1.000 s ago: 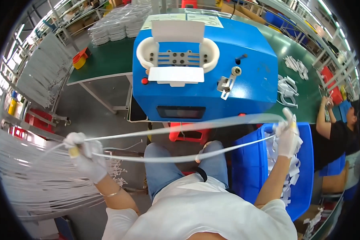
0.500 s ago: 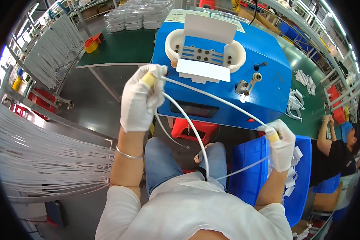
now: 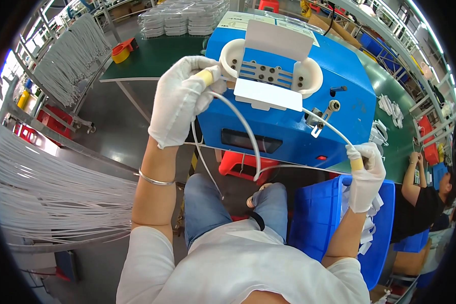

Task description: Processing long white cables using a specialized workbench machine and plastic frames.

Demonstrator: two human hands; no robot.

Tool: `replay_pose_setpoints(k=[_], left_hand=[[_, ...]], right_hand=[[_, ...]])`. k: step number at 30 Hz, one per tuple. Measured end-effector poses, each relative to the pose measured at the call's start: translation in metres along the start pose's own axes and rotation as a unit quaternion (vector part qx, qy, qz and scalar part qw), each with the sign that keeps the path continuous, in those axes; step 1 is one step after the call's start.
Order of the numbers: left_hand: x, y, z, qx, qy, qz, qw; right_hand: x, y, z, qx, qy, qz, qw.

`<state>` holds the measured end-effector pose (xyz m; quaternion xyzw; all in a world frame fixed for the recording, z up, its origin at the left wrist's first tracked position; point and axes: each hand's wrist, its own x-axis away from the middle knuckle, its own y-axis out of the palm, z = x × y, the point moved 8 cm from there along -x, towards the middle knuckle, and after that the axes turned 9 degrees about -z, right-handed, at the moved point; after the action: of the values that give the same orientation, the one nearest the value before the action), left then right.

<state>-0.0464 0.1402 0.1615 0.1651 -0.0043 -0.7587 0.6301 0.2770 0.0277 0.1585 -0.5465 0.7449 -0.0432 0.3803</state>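
Note:
A long white cable (image 3: 247, 126) is held at two places by my gloved hands. My left hand (image 3: 185, 99) pinches it beside the left white cup (image 3: 231, 52) of a blue machine (image 3: 352, 109). Off the machine's right front corner, my right hand (image 3: 366, 175) grips another stretch. Between them the cable passes behind a white flap (image 3: 268, 95) and comes out at its right end, past a small metal roller arm (image 3: 323, 116). A loose loop hangs below, in front of the machine. Each glove has a yellow finger cover.
At my right stands a blue bin (image 3: 309, 215) of white pieces. Left, many white cables hang on a rack (image 3: 71, 195). Stacked clear trays (image 3: 180, 20) and a tape dispenser (image 3: 121, 51) lie on the green table (image 3: 152, 63). A co-worker (image 3: 423, 202) sits far right.
Both hands have moved up the picture, and the right one slightly rightward. The cable, earlier stretched in front of the flap, now runs behind it. Its loop has risen from my lap.

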Motion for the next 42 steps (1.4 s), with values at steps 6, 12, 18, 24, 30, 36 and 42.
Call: replay_pose_setpoints(k=[6, 12, 18, 24, 30, 36, 42], left_hand=[[-0.008, -0.005, -0.015, -0.004, -0.032, -0.002, 0.999], [-0.004, 0.0, -0.013, -0.115, 0.005, 0.043, 0.992], [-0.009, 0.004, -0.008, -0.212, 0.076, 0.01, 0.974], [0.005, -0.012, -0.008, -0.265, 0.048, 0.061, 0.961], [0.045, -0.049, -0.003, -0.307, 0.046, 0.102, 0.945], [0.085, -0.07, -0.007, -0.274, -0.063, 0.062, 0.958], [0.102, -0.039, -0.043, -0.169, -0.152, -0.107, 0.968]], right_hand=[[-0.006, 0.004, 0.006, 0.01, 0.005, 0.001, 1.0], [-0.014, -0.003, 0.015, 0.025, 0.026, -0.051, 0.998], [-0.044, -0.08, 0.032, 0.105, 0.069, -0.001, 0.992], [-0.112, -0.082, 0.093, 0.148, 0.018, -0.063, 0.987], [-0.115, -0.089, 0.103, 0.109, 0.016, -0.032, 0.993], [-0.087, -0.109, 0.088, 0.104, 0.069, 0.037, 0.992], [-0.061, -0.121, 0.086, 0.079, 0.102, 0.045, 0.991]])
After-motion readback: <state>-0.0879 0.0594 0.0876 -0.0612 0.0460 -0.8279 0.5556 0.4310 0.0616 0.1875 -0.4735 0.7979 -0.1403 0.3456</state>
